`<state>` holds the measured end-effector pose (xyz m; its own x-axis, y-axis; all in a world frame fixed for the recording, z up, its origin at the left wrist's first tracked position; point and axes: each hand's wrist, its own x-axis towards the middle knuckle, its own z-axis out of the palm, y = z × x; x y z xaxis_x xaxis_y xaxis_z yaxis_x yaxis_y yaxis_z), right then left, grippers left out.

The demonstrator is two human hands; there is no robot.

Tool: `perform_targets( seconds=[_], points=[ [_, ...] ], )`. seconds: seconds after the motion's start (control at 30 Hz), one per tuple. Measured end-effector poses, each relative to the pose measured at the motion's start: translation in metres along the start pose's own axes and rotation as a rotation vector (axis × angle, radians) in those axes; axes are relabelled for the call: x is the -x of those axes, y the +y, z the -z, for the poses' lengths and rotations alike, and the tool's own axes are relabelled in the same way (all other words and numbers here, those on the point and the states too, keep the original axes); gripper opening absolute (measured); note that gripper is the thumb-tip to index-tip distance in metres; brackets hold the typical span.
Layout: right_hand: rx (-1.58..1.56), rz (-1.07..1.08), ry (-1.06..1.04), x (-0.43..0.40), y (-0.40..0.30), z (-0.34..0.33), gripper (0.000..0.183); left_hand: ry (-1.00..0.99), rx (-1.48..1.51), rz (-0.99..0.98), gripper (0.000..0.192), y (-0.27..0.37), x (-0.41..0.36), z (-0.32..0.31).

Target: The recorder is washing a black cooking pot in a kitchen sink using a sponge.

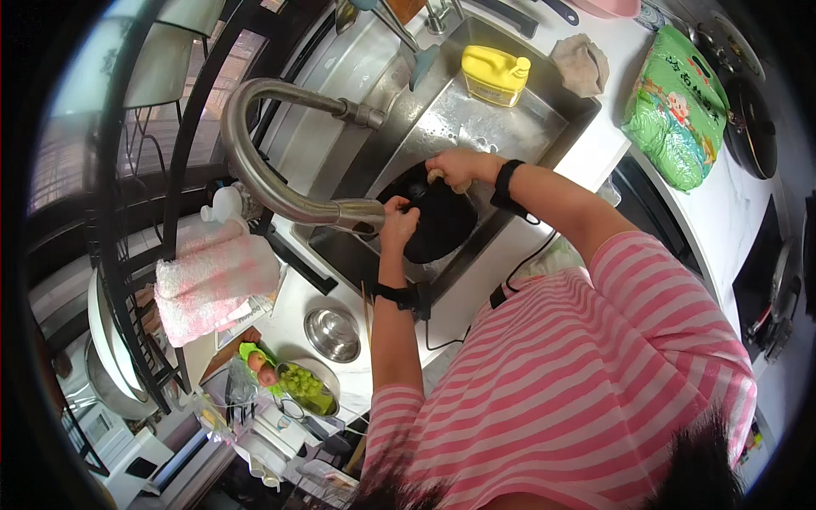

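Observation:
A round black pan or pot [440,223] lies tilted in the stainless steel sink [408,137]. My left hand [399,224] grips its rim, close beside the spout of the curved metal faucet [299,207]. At the upper edge of the black vessel, my right hand [454,167] is closed on a beige scrubber or cloth [460,186], which is partly hidden by the fingers. A yellow detergent jug [494,75] stands in the sink beyond my hands. Drops of water lie on the sink's bottom.
A grey-brown cloth [580,65] lies over the sink's corner. Right of it is a green printed bag [679,115]. At lower left are a steel bowl [332,335], a dish of green grapes [309,389] and a pink-white towel [217,280]. A wrist strap cable hangs near the counter edge.

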<state>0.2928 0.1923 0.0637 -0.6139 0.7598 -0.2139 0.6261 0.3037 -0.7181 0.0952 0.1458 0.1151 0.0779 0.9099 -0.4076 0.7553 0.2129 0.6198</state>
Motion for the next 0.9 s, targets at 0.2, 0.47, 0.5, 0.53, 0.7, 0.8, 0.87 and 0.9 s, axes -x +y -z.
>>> perform_targets(
  seconds=[0.2, 0.47, 0.5, 0.53, 0.7, 0.8, 0.87, 0.9],
  points=[
    [0.077, 0.119, -0.109, -0.008, -0.025, 0.006, 0.033, 0.137, 0.016, -0.216, 0.011, -0.045, -0.006, 0.009],
    [0.119, -0.084, 0.013, -0.014, -0.091, -0.041, 0.028, 0.137, -0.231, -0.305, 0.021, -0.055, 0.012, -0.006],
    [0.105, -0.093, -0.017, -0.012, -0.091, -0.041, 0.03, 0.192, -0.215, -0.315, 0.021, -0.055, 0.017, -0.006],
    [0.146, -0.096, -0.005, -0.006, -0.085, -0.039, 0.033, 0.152, -0.258, -0.211, 0.019, -0.054, 0.025, 0.0],
    [0.247, -0.127, 0.077, -0.001, -0.056, -0.023, 0.035, 0.096, -0.355, -0.245, 0.02, -0.049, 0.03, 0.007],
    [0.201, -0.152, 0.069, -0.007, -0.071, -0.023, 0.034, 0.227, -0.611, -0.167, 0.029, -0.03, 0.023, -0.025],
    [0.107, -0.182, 0.113, -0.005, -0.057, -0.029, 0.033, 0.23, -0.563, -0.119, 0.026, -0.012, 0.02, -0.037],
    [0.007, -0.196, 0.141, -0.003, -0.056, -0.031, 0.033, 0.219, -0.542, -0.06, 0.027, -0.014, 0.021, -0.036]
  ],
)
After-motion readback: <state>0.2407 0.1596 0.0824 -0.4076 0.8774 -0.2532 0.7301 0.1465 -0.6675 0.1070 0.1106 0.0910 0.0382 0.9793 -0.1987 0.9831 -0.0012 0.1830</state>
